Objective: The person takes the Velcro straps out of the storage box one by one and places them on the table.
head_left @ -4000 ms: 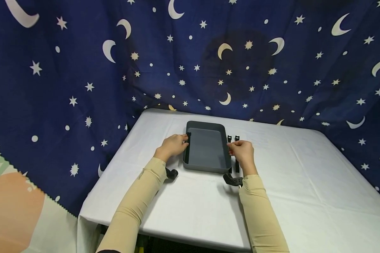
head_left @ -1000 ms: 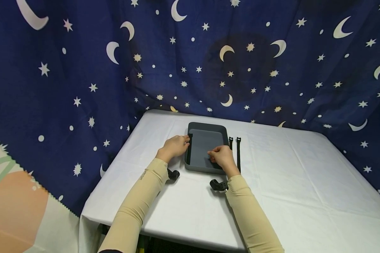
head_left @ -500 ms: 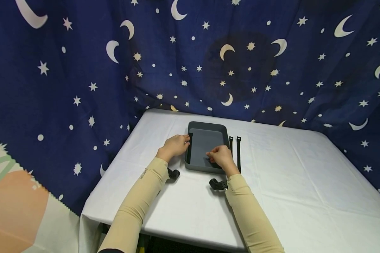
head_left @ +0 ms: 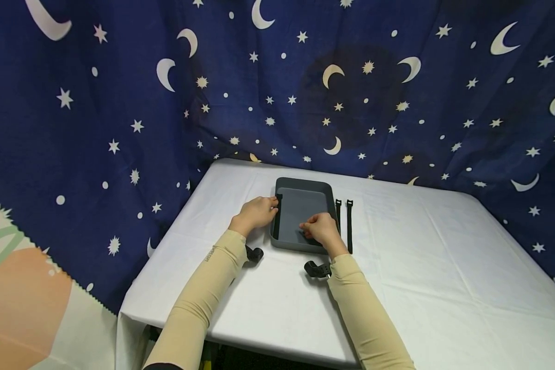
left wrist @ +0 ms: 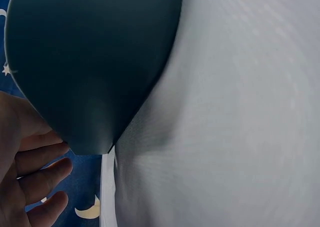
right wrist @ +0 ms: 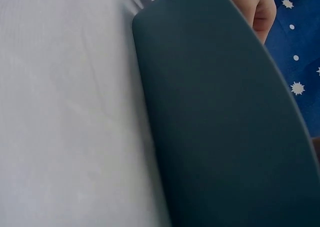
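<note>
A dark grey rectangular tray (head_left: pixel 298 203) lies on the white table. Along its left inner side runs a black cable strap (head_left: pixel 277 221). My left hand (head_left: pixel 257 211) touches the tray's left rim; in the left wrist view several loosely bent fingers (left wrist: pixel 42 179) show beside the tray wall, while the thumb is hidden. Over the tray's near right part, my right hand (head_left: pixel 322 227) has its thumb and fingertips pinched together at what looks like a dark strap, mostly covered by the hand. The tray wall (right wrist: pixel 220 112) hides most of this hand in the right wrist view.
Right of the tray lie two more black cable straps, a nearer one (head_left: pixel 338 204) partly hidden and an outer one (head_left: pixel 349 226) with a slotted head. White cloth covers the table (head_left: pixel 425 267). A blue curtain (head_left: pixel 374 103) with moons and stars hangs behind.
Over the four seconds my right hand moved left from the straps beside the tray to inside it. Lately it drifts slightly left. My left hand stays at the rim.
</note>
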A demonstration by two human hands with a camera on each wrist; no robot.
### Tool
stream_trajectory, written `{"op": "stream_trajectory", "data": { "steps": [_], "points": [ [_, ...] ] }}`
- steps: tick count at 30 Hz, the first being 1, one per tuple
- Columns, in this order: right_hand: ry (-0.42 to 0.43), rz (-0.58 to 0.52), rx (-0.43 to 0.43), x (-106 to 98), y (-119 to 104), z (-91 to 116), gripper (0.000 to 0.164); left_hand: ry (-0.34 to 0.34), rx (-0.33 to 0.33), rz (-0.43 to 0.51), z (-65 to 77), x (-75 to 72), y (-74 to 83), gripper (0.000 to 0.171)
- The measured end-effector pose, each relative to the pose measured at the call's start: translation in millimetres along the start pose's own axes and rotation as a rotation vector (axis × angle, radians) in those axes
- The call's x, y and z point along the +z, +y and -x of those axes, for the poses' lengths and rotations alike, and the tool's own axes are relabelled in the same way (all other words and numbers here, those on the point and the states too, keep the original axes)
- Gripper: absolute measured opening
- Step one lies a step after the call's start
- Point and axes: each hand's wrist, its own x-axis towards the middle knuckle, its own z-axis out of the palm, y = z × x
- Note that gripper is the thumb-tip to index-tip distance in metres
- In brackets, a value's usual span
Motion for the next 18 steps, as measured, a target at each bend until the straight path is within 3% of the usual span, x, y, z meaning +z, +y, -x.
{"op": "stream_trajectory", "data": {
  "steps": [18],
  "points": [
    [-0.03,-0.02,-0.011,13,-10,-1,0.02,-0.013,-0.002,-0.017,0.2,0.3,-1.1,0.045]
  ]
}}
